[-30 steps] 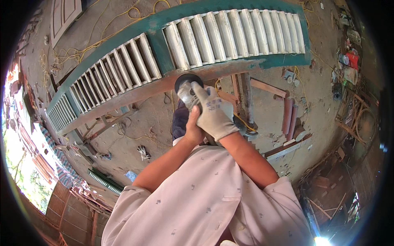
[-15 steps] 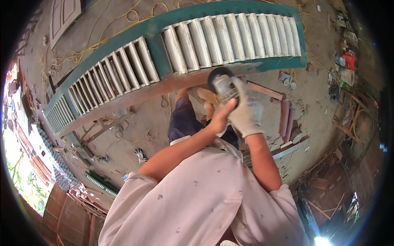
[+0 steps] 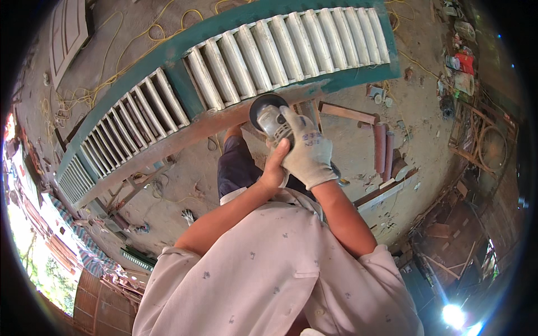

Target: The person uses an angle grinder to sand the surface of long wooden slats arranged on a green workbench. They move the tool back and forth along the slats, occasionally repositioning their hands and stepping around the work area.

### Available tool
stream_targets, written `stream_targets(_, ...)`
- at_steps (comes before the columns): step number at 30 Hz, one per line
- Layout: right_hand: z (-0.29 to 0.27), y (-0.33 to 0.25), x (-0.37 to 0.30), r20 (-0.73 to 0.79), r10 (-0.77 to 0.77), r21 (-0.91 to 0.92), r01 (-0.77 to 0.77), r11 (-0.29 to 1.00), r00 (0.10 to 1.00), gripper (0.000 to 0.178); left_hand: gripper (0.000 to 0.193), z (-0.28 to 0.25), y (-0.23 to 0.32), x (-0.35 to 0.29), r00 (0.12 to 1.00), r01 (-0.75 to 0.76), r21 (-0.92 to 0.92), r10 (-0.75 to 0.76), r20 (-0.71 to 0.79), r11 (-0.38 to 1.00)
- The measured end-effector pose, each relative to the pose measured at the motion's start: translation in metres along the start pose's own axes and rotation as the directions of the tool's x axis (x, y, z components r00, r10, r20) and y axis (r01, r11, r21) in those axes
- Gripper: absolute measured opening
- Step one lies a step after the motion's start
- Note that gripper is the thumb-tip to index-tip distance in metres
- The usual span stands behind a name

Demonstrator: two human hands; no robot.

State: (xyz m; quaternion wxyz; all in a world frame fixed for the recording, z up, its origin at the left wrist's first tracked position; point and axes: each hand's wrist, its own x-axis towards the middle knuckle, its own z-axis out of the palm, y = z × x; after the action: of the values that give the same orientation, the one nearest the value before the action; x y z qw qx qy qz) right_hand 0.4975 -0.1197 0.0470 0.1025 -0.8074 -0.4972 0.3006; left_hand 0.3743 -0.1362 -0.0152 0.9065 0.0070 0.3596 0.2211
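Note:
My gloved right hand [image 3: 309, 150] wraps round the body of an angle grinder [image 3: 277, 124]. Lower on the same tool, my bare left hand [image 3: 274, 167] is closed, its thumb lying along the casing. The dark round disc [image 3: 260, 106] of the grinder is at the near edge of a long louvred shutter [image 3: 202, 115]; whether it touches cannot be seen. The shutter has a green frame and pale, worn slats [image 3: 277, 50]. Along its near rail, the paint is gone in a brownish strip.
Yellow cable [image 3: 95, 95] lies in loops on the dirt floor beyond the shutter. A panelled board [image 3: 66, 39] is at the far left. To the right are reddish wooden lengths [image 3: 381, 148] and a long board [image 3: 386, 190]. A glove [image 3: 188, 216] lies at left.
The grinder and both hands have moved left along the shutter's near rail. The whole view has shifted a little too.

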Motion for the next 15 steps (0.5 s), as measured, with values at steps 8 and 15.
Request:
stream_targets(8,-0.031,0.054,0.005,-0.034,0.102,0.027,-0.101,0.995,0.994,0.079,0.060,0.033,-0.027,0.044,0.992,0.045,0.129,-0.060,0.110,0.991)
stream_targets(15,-0.066,0.094,0.012,-0.090,0.180,0.045,-0.176,0.983,0.980,0.077,0.058,0.068,-0.054,0.083,0.979,0.111,0.211,-0.144,0.146,0.971)
